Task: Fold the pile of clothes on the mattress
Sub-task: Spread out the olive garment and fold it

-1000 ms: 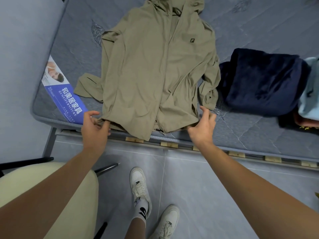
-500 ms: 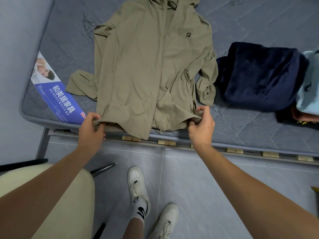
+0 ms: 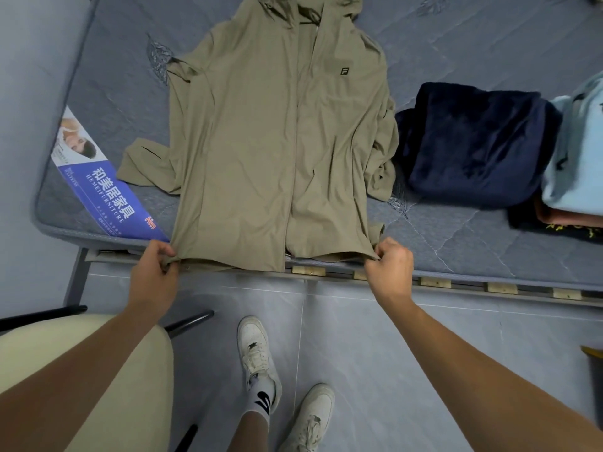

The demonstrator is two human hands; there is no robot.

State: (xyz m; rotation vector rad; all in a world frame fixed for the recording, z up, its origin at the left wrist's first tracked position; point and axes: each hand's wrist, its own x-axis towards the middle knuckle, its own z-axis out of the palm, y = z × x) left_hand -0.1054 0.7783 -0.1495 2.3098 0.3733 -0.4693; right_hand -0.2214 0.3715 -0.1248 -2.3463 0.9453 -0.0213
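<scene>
An olive hooded jacket (image 3: pixel 261 135) lies front up on the grey mattress (image 3: pixel 473 44), hood at the far end, hem at the near edge. My left hand (image 3: pixel 155 272) pinches the hem's left corner. My right hand (image 3: pixel 390 265) pinches the hem's right corner, and the hem runs taut between them over the mattress edge. One sleeve sticks out to the left; the other lies bunched along the right side. To the right lies a dark navy garment (image 3: pixel 473 148), then a light blue one (image 3: pixel 577 158) on top of a pinkish one and a black one.
A blue and white printed label (image 3: pixel 98 184) lies on the mattress's near left corner. The bed frame's wooden slats (image 3: pixel 434 282) show below the edge. A cream chair (image 3: pixel 98 380) stands at my left on the grey tiled floor. A wall runs along the left.
Both hands have pulled the hem toward me and apart, so the jacket now lies flatter and straighter, with its lower edge stretched over the mattress edge.
</scene>
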